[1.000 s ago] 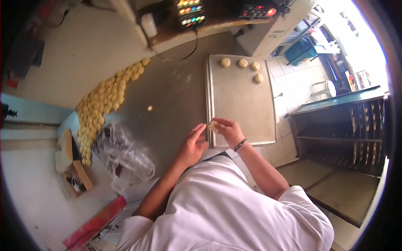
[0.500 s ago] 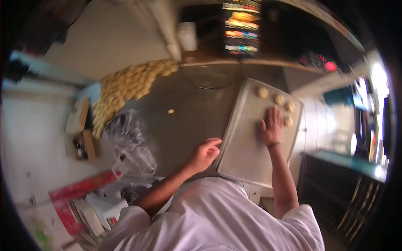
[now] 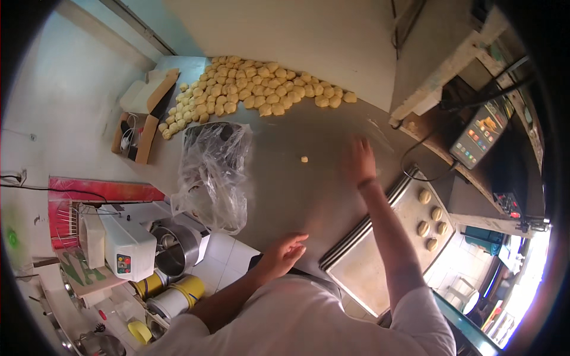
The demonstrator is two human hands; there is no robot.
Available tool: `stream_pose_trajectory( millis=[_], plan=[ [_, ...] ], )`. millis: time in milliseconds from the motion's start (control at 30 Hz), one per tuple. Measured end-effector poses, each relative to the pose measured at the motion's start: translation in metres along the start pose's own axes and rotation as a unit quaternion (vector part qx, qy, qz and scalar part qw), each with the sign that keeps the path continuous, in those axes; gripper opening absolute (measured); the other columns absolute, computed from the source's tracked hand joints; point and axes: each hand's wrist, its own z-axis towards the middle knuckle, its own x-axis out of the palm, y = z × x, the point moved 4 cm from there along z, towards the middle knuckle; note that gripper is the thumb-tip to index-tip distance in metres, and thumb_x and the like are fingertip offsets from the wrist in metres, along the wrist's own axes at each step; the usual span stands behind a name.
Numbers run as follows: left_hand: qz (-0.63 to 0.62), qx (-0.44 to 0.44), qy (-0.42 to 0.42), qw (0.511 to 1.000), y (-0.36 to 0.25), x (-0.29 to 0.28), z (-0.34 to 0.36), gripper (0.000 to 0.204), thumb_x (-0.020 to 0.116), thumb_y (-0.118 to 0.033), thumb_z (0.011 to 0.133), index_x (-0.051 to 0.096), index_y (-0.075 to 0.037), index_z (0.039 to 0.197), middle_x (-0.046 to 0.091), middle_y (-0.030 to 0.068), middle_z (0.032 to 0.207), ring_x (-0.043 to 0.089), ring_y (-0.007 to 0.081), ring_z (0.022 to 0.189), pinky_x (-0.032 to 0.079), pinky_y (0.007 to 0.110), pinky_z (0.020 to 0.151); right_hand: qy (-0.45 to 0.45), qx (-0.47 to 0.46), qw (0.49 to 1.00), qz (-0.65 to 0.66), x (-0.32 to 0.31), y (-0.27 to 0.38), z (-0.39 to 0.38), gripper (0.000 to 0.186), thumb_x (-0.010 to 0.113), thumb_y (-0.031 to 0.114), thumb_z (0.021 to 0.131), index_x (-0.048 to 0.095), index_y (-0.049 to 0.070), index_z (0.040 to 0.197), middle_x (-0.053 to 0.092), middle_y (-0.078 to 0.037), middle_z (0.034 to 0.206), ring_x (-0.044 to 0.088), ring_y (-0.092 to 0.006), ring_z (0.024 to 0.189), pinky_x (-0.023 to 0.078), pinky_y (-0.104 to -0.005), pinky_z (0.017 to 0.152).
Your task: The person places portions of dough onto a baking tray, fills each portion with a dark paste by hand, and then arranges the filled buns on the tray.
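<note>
Over the bare steel table (image 3: 279,190), my right hand (image 3: 360,161) reaches forward; motion smears its fingers, so I cannot make out whether they hold anything. A small lump of dough (image 3: 304,159) lies by itself to the left of that hand. Close to my body, at the table's near edge, my left hand (image 3: 285,252) is open and empty, its fingers loosely bent and the thumb apart. Under my right forearm is a metal baking tray (image 3: 356,276), on top of what looks like a stack. Several flattened dough rounds (image 3: 423,228) sit on its right part.
Many dough balls (image 3: 267,89) crowd the table's far left. A clear plastic bag (image 3: 217,178) and an open cardboard box (image 3: 142,136) lie nearer. Lower left stands a mixer (image 3: 127,240) with a steel bowl. A phone (image 3: 481,133) with a cable leans on the right shelf.
My view has swung left. My right hand has left the tray by the dough rounds and moved over the table. My left hand stays near my body.
</note>
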Motion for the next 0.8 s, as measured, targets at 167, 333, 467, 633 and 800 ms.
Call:
stream_pose_trajectory(
  millis=[167,333,467,633,800],
  plan=[
    [-0.035,-0.087,-0.065,0.993,0.019,-0.047,-0.044,0.032,0.065,-0.009,0.098,0.061,-0.002,0.129,0.07,0.0143,0.109,0.07,0.018,0.093,0.057,0.031,0.08,-0.044,0.039,0.998,-0.036,0.045,-0.015,0.132,0.051,0.065,0.017,0.086,0.054,0.007,0.135,0.059,-0.021,0.128,0.056,-0.04,0.119,0.049,-0.048,0.096],
    [-0.034,-0.078,-0.11,0.99,0.033,-0.09,-0.085,0.029,0.062,-0.007,0.099,0.062,-0.001,0.128,0.07,0.0125,0.108,0.068,0.0144,0.094,0.055,0.029,0.081,-0.044,0.265,0.956,0.119,0.034,-0.015,0.112,0.034,0.066,0.02,0.082,0.068,0.003,0.112,0.07,-0.016,0.091,0.067,-0.0282,0.089,0.05,-0.0402,0.079],
    [-0.048,-0.138,-0.151,0.978,0.038,-0.129,-0.125,0.028,0.06,-0.012,0.101,0.064,-0.003,0.128,0.071,0.0042,0.106,0.062,0.007,0.089,0.051,0.025,0.078,-0.031,0.323,0.84,0.435,0.034,0.044,-0.046,0.021,0.06,0.02,0.092,0.068,0.006,0.105,0.065,-0.004,0.095,0.059,-0.0142,0.094,0.046,-0.0281,0.079],
    [0.143,0.031,-0.245,0.958,0.029,-0.214,-0.106,0.024,0.064,-0.003,0.092,0.067,-0.002,0.116,0.071,0.0148,0.102,0.07,0.0273,0.088,0.054,0.035,0.072,-0.063,0.466,0.639,0.608,-0.014,0.162,-0.237,0.014,0.057,0.013,0.095,0.057,0.002,0.103,0.06,-0.01,0.1,0.059,-0.0223,0.096,0.052,-0.0371,0.083],
    [0.314,0.201,-0.302,0.877,0.043,-0.265,-0.053,0.03,0.064,-0.002,0.089,0.064,-0.002,0.119,0.067,0.0155,0.109,0.066,0.0335,0.094,0.054,0.042,0.079,0.086,0.445,0.657,0.602,-0.009,0.198,-0.288,0.025,0.062,0.015,0.094,0.06,0.004,0.116,0.065,-0.008,0.1,0.064,-0.0188,0.09,0.054,-0.0328,0.08]
  ],
)
